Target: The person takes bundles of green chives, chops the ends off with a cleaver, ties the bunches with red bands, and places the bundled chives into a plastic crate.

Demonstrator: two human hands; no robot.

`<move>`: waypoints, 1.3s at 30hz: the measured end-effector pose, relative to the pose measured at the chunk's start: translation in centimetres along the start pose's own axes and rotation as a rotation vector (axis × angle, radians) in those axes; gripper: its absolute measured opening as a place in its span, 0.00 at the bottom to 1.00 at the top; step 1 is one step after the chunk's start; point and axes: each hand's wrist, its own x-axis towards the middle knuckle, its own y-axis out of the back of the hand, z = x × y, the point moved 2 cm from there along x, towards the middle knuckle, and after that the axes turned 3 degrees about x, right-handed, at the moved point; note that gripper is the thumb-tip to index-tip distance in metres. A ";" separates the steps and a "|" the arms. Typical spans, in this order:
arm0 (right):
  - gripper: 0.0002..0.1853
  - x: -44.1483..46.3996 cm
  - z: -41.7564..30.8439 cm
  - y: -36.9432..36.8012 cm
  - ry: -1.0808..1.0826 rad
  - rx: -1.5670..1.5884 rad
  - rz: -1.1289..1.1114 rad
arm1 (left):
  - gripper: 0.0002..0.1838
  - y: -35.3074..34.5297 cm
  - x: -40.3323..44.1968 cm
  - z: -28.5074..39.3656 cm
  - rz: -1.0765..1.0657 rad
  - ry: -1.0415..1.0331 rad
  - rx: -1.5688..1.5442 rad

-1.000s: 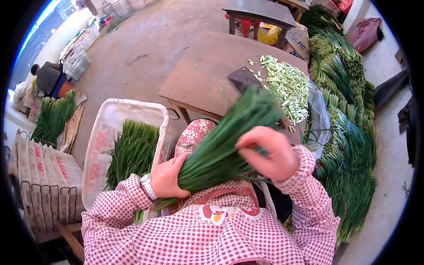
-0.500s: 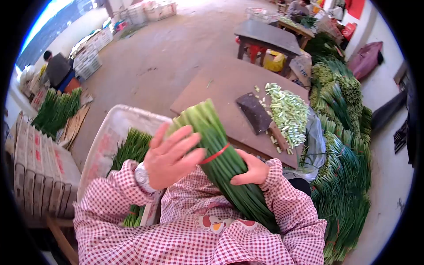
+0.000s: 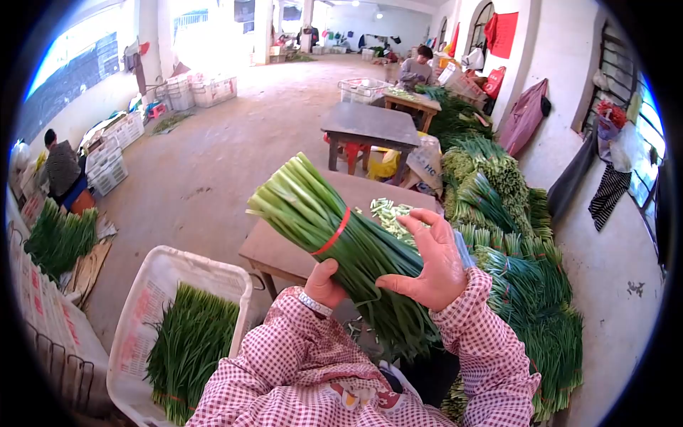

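Observation:
A thick bundle of green stalks point(image 3: 370, 260) with a red band round it slants across the middle, pale cut ends at the upper left, dark leaves toward my lap. My left hand point(image 3: 326, 285) grips its underside just below the band, most fingers hidden behind the stalks. My right hand point(image 3: 430, 260) is spread along the bundle's right side, thumb against the leaves and fingers raised. Behind the bundle, short cut pieces point(image 3: 388, 213) lie on the brown table point(image 3: 274, 249).
A white crate point(image 3: 245, 285) at the left holds green bundles. Stacked crates point(image 3: 53, 306) stand farther left. Piled bundles point(image 3: 533, 313) line the right wall. A dark table point(image 3: 370, 124) stands ahead. One person point(image 3: 416, 69) sits beyond it, another point(image 3: 60, 167) at the far left.
The view has lifted toward the room. The bundle has turned so its cut ends point up-left. My left hand has moved from its cut ends to its underside; my right hand's fingers have opened.

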 end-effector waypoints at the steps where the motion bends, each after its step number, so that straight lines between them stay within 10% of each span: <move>1: 0.55 0.0 0.3 0.4 -0.005 -0.003 0.047 | 0.46 0.0 0.4 -0.1 -0.017 0.004 -0.002; 7: 0.66 0.3 0.5 -2.6 -0.048 0.224 0.005 | 0.47 -2.2 1.4 -1.2 0.009 0.093 -0.021; 17: 0.55 -0.5 0.1 0.1 0.001 -0.075 0.340 | 0.41 -4.4 3.6 -0.9 -0.164 -0.122 0.248; 19: 0.56 -0.7 -1.1 -0.2 0.017 -0.156 0.229 | 0.40 -3.6 2.2 -2.8 0.110 0.028 -0.006; 23: 0.53 -1.1 -0.3 1.4 0.062 -0.054 -0.072 | 0.42 -1.5 1.0 -2.2 -0.004 0.009 -0.180; 39: 0.57 -3.0 1.0 -1.5 -0.227 0.284 -0.119 | 0.34 -3.9 0.2 -1.5 0.099 0.015 -0.155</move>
